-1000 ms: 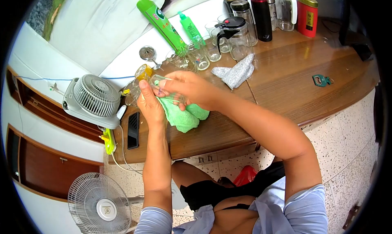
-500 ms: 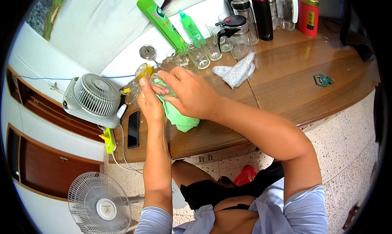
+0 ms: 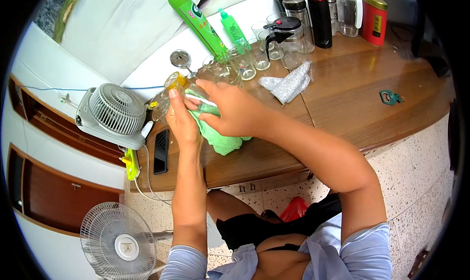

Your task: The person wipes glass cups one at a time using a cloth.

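Between my two hands is a clear drinking glass, mostly covered by fingers, with a light green cloth bunched against it and hanging down over the table edge side. My left hand is closed around the cloth at the glass, thumb pointing up. Coming in from the right, my right hand grips the glass between thumb and fingers. How far the cloth goes into the glass is hidden. Just beyond my hands lie a yellow-marked glass item and several clear glasses.
A grey cloth, glass teapot, black flask, red tin and green bottle opener stand or lie on the wooden table. A phone and box fan are left; a floor fan stands below.
My right hand has turned slightly around the glass, showing more of the glass's pale edge. The hanging cloth has shifted a little to the right. The view has moved slightly.
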`<action>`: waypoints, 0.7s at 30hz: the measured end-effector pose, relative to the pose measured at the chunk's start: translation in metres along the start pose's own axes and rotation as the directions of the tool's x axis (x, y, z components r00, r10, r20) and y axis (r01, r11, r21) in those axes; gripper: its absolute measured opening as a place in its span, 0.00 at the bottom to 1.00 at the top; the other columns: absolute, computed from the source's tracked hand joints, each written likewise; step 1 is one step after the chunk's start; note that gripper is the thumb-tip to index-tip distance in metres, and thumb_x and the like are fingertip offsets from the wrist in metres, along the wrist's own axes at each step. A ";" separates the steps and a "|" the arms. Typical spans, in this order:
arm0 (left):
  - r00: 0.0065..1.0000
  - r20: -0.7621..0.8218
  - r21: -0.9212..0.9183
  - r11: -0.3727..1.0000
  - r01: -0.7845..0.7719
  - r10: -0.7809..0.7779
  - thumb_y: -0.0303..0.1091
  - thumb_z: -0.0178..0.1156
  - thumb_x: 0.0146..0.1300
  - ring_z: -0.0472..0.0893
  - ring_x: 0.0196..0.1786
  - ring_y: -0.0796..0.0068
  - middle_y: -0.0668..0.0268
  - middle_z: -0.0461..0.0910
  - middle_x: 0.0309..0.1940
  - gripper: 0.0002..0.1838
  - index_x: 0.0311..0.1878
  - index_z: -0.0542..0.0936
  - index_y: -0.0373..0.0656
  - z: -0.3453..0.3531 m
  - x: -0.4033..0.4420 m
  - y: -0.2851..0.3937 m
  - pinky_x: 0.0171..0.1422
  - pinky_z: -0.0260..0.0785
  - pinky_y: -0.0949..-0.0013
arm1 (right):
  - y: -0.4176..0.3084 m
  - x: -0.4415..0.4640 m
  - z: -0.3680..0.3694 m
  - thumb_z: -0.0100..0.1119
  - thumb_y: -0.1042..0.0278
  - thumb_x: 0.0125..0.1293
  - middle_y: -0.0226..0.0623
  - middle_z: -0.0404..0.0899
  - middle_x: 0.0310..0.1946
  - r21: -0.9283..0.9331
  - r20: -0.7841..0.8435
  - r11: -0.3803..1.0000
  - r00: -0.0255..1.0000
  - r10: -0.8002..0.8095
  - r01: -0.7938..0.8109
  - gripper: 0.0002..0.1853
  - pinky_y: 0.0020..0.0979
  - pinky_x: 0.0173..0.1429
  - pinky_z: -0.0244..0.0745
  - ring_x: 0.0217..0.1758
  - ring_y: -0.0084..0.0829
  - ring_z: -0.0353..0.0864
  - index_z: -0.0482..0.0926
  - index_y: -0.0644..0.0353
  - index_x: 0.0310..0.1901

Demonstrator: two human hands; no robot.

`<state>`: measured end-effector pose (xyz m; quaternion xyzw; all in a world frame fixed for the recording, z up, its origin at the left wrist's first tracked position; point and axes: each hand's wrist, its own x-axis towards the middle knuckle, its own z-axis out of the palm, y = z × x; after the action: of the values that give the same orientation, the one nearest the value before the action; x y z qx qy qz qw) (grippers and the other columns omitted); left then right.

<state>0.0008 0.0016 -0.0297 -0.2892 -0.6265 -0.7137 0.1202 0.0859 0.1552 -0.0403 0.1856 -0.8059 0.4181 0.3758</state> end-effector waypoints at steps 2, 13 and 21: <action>0.993 -0.099 -0.117 0.992 0.055 -0.067 0.57 0.45 0.87 0.81 0.44 0.70 0.57 0.83 0.41 0.31 0.32 0.76 0.42 0.005 0.000 0.007 0.54 0.74 0.65 | -0.007 -0.004 -0.002 0.71 0.62 0.66 0.62 0.82 0.46 -0.200 -0.041 0.980 0.999 -0.014 0.005 0.39 0.48 0.50 0.82 0.44 0.59 0.86 0.68 0.70 0.74; 0.860 0.378 -0.579 0.637 0.509 -0.343 0.49 0.41 0.85 0.68 0.81 0.50 0.47 0.68 0.79 0.34 0.83 0.61 0.36 0.011 -0.004 0.018 0.86 0.59 0.47 | -0.006 -0.004 0.000 0.72 0.59 0.66 0.65 0.74 0.52 -0.161 -0.156 0.982 0.985 0.075 -0.100 0.44 0.55 0.48 0.83 0.44 0.66 0.85 0.61 0.70 0.76; 0.880 0.308 -0.608 0.637 0.474 -0.361 0.36 0.43 0.79 0.72 0.78 0.51 0.48 0.68 0.80 0.33 0.84 0.61 0.34 0.004 -0.001 0.016 0.87 0.60 0.47 | -0.014 -0.012 0.010 0.70 0.58 0.65 0.65 0.72 0.54 -0.100 -0.010 0.992 0.997 0.080 -0.081 0.45 0.55 0.48 0.83 0.45 0.65 0.85 0.60 0.69 0.78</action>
<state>0.0111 0.0021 -0.0172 -0.2148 -0.3860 -0.8722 -0.2099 0.0984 0.1389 -0.0455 0.1325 -0.8317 0.3924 0.3698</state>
